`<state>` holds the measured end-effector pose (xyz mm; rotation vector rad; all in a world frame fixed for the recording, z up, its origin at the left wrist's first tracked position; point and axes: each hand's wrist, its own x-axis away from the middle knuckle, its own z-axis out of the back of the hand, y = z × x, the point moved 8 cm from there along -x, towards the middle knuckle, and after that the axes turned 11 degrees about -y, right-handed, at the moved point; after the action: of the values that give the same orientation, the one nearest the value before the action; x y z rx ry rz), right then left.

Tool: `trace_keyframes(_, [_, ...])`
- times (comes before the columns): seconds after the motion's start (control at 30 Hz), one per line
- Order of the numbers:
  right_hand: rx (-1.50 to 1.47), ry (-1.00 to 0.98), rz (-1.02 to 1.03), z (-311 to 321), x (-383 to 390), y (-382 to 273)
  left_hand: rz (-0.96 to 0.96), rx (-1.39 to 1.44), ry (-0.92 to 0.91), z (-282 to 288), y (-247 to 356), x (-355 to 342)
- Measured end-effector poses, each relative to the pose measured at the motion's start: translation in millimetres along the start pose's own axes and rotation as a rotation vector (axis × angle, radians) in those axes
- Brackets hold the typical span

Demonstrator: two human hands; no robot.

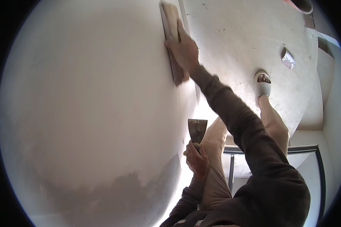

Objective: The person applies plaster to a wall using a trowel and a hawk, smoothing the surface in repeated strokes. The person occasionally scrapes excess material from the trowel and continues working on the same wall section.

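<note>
trowel (172, 24), top centre, is gripped by the right hand (185, 52); below, scraper (197, 129) is clasped by the left hand (198, 162).

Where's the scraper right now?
In the head view, the scraper is in the left hand, just right of and below the picture's centre, beside the tan trousers.

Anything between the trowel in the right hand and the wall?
Nothing visible. The right hand holds the trowel at or very near the wall; exact contact is unclear. The left hand holds the scraper lower in the view, clear of that gap.
</note>
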<state>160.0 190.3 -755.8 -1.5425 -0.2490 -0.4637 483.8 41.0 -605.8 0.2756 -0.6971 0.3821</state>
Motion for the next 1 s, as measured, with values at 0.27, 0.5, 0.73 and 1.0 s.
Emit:
trace_keyframes(0.27, [0.046, -0.034, -0.285, -13.0, 3.4, 122.7, 0.002, -0.026, 0.009, 6.1, 11.7, -10.0])
trace_keyframes(0.5, [0.041, -0.022, -0.057, -0.4, 1.1, 16.1, 0.037, -0.007, -0.011, 2.5, 4.1, -8.3])
trace_keyframes(0.73, [0.157, -0.104, -0.305, 12.9, -7.0, 116.7, 0.030, 0.003, -0.035, 8.0, 25.3, -16.1])
trace_keyframes(1.0, [-0.005, 0.078, -0.448, 118.7, 117.8, 179.9, -0.015, 0.017, -0.032, 8.2, 38.9, -9.7])
